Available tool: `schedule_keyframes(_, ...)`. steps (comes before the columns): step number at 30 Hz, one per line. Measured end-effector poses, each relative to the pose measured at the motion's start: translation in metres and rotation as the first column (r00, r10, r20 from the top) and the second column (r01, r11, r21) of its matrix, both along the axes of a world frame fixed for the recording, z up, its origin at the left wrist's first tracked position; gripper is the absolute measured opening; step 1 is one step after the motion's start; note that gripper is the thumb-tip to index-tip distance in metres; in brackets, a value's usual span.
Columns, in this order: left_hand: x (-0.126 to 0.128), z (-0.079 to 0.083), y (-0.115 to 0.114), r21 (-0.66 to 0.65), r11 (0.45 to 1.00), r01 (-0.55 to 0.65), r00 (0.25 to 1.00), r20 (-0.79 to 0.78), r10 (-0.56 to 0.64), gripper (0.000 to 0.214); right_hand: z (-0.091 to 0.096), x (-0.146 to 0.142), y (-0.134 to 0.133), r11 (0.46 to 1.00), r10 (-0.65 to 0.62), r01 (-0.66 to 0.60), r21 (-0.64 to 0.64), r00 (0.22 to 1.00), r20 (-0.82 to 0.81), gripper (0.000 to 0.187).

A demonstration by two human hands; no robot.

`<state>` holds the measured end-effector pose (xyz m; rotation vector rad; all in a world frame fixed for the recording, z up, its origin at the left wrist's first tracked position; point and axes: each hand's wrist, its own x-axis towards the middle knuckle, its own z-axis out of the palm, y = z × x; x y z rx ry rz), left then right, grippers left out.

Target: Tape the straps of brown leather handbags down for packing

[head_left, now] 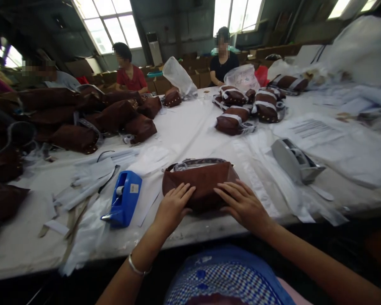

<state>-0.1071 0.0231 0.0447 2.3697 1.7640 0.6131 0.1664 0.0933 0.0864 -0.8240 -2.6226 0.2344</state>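
A brown handbag [206, 180] lies on the white-covered table in front of me, its strap at the far side partly wrapped in clear plastic. Flat on its left part rests my left hand [175, 204], fingers stretched out. My right hand [241, 202] touches the right part of the bag, fingers spread. Neither hand grips anything. To the left of the bag stands a blue tape dispenser [123, 201]. A grey tape dispenser [295, 161] sits farther off to the right.
Brown bags [114, 114] are heaped at the left. Several more bags with white wrapping bands [233, 118] lie beyond mine. Paper and plastic strips [89, 182] litter the left side; plastic sheets [346, 144] cover the right. Co-workers [224, 63] are across the table.
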Motion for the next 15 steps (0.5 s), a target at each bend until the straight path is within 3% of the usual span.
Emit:
schedule_keyframes(5,0.001,-0.018,-0.003,0.197,0.98,-0.023,0.998,-0.059,0.035,0.06,-0.031,-0.003,0.023,0.963,-0.006,-0.023,0.267,0.994,0.107,0.052)
schedule_keyframes(8,0.008,-0.045,-0.006,0.294,0.952,-0.084,0.989,-0.094,0.116,0.042,-0.054,0.003,0.027,0.951,0.0,-0.023,0.31,0.997,0.075,0.051)
schedule_keyframes(11,0.014,-0.063,-0.004,0.309,0.944,-0.115,0.982,-0.11,0.156,0.037,-0.069,0.005,0.028,0.956,-0.026,0.018,0.294,0.999,0.025,0.049)
schedule_keyframes(13,0.015,-0.062,0.0,0.275,0.955,-0.106,0.979,-0.139,0.149,0.036,-0.068,0.004,0.031,0.96,-0.029,0.022,0.279,0.999,0.02,0.047)
schedule_keyframes(15,0.014,-0.051,0.004,0.217,0.972,-0.085,0.976,-0.177,0.125,0.041,-0.057,0.001,0.036,0.966,0.0,-0.016,0.257,0.998,0.062,0.045)
